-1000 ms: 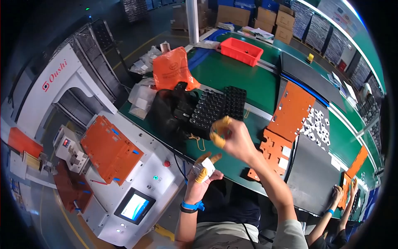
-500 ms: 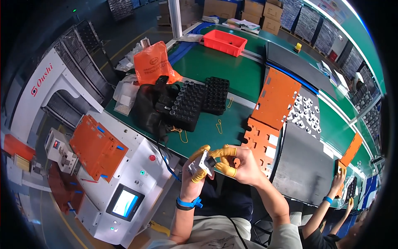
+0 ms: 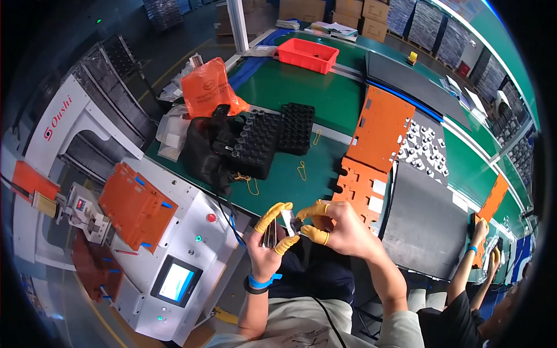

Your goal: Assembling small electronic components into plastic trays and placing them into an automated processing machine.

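Note:
In front of my body my left hand (image 3: pixel 267 249), with yellow finger cots, is closed on a small white plate (image 3: pixel 287 219). Several thin, shiny plates (image 3: pixel 269 234) lie in the same hand, between the fingers and the palm. From the right, my right hand (image 3: pixel 345 233), also in yellow finger cots, reaches to the small black part (image 3: pixel 296 225) on the white plate's face. Its thumb and forefinger sit on either side of that part, though the exact contact is blurred. A blue wristband (image 3: pixel 264 282) circles my left wrist.
A black tray of cylindrical parts (image 3: pixel 253 139) and an orange fixture board (image 3: pixel 362 191) lie on the green bench. At left stands a white machine with a touchscreen (image 3: pixel 176 282). A red bin (image 3: pixel 307 56) is farther back. A co-worker's hand (image 3: pixel 480 231) works at the right.
The white plate in my hands has turned, so it is seen more edge-on and the black part shows less. My left hand has opened out slightly, revealing the thin plates. The view has shifted slightly.

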The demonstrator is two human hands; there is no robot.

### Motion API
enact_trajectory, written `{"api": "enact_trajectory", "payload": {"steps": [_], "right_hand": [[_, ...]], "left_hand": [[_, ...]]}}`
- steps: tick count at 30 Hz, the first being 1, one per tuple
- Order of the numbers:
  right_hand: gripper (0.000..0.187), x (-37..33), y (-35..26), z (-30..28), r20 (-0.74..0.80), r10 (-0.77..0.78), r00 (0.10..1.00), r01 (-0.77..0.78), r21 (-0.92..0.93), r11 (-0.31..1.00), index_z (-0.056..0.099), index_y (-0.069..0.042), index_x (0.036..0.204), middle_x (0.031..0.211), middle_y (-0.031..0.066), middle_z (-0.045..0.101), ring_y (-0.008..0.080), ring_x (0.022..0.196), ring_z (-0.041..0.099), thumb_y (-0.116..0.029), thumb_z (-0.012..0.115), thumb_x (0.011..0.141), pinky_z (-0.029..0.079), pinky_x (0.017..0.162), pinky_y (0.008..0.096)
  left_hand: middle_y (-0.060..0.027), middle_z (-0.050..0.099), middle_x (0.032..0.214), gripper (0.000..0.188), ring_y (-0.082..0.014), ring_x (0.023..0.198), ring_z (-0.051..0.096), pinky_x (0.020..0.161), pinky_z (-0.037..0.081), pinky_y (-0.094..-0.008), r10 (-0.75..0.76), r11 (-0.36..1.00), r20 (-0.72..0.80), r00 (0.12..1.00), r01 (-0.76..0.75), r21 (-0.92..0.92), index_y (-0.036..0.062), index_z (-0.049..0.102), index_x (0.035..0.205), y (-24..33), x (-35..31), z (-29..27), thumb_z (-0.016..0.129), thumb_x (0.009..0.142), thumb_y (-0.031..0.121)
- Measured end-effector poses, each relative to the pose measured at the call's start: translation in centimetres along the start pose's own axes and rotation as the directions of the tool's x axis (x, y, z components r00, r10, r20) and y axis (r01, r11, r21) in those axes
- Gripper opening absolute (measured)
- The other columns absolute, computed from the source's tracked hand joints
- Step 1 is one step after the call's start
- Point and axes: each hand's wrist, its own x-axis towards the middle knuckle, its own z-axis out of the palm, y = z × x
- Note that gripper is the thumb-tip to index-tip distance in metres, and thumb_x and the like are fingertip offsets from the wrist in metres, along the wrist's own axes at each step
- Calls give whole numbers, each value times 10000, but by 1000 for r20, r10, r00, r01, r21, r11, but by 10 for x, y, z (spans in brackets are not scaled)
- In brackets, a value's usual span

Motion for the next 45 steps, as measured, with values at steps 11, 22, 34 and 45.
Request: {"api": "enact_trajectory", "payload": {"steps": [11,22,34,45], "right_hand": [[348,-11,6,3,38,-232,972,233,-272,934,707,-57,1180,736,36,508,143,583,464,-141,782,851,411,558,307],[529,-14,33,22,-194,-453,870,344,-420,840,711,-92,1204,1028,84,561,288,929,506,-237,858,717,411,786,405],[325,-29,87,-7,-119,-328,937,175,-653,737,714,-34,1083,932,65,555,259,890,537,-128,781,779,435,799,372],[315,-41,112,-22,-153,-219,963,117,-498,860,701,-2,1046,916,104,557,303,843,553,-101,793,761,498,744,407]], "left_hand": [[-90,681,1282,673,-116,985,636,789,496,-239,38,986,48,998,-46,161,-6,584,1347,3,-3,0,881,767,160],[-15,634,1079,601,-93,852,582,706,462,-256,-526,478,271,806,544,-689,45,528,1376,-23,-18,23,642,965,469],[-115,701,978,295,-188,816,646,770,509,-297,-192,901,261,946,64,429,-10,683,1147,-31,20,36,756,891,119],[-112,652,949,294,-350,790,666,658,548,-413,-70,723,395,916,-226,653,68,696,1102,-55,22,60,776,827,133]]}}
